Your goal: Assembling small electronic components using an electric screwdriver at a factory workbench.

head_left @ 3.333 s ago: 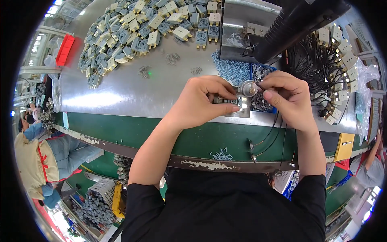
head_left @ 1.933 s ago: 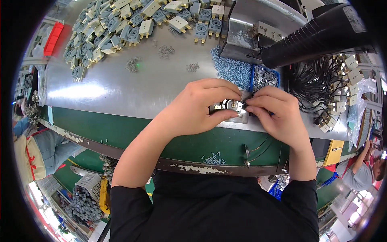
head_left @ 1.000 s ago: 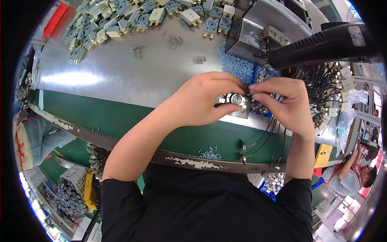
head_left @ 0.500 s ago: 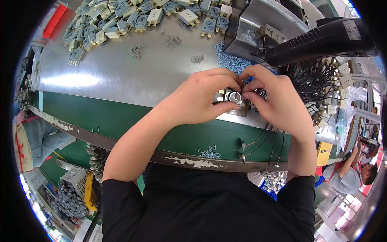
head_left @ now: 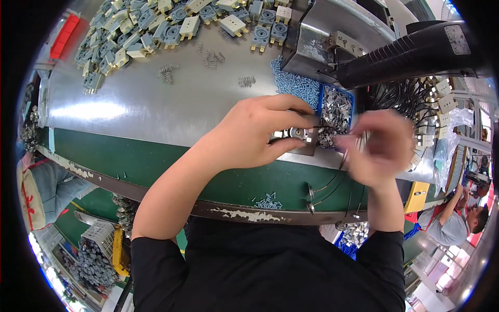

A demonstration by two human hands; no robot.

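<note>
My left hand (head_left: 254, 127) is closed around a small switch-like part (head_left: 298, 133) with a round metal centre, gripped between thumb and fingers. Beneath it lies a flat metal plate (head_left: 307, 151) at the bench edge. My right hand (head_left: 383, 148), smeared by motion, is apart from the part and off to the right; its fingers cannot be read clearly. Thin dark leads (head_left: 340, 169) run down near its fingertips, and round metal discs (head_left: 310, 191) sit on some leads. Between the hands stands a blue-rimmed tray (head_left: 354, 106) of small metal pieces.
Blue screws (head_left: 295, 86) are heaped behind my hands. Loose springs (head_left: 247, 81) and many grey-and-cream blocks (head_left: 189, 27) lie farther back. A black tool handle (head_left: 405, 57) juts in at right beside black wires (head_left: 397, 99). Short screws (head_left: 267, 201) lie near the front edge.
My right hand has left the part and moved right, uncovering the tray of metal pieces. My left hand stays on the part, slightly lower in view.
</note>
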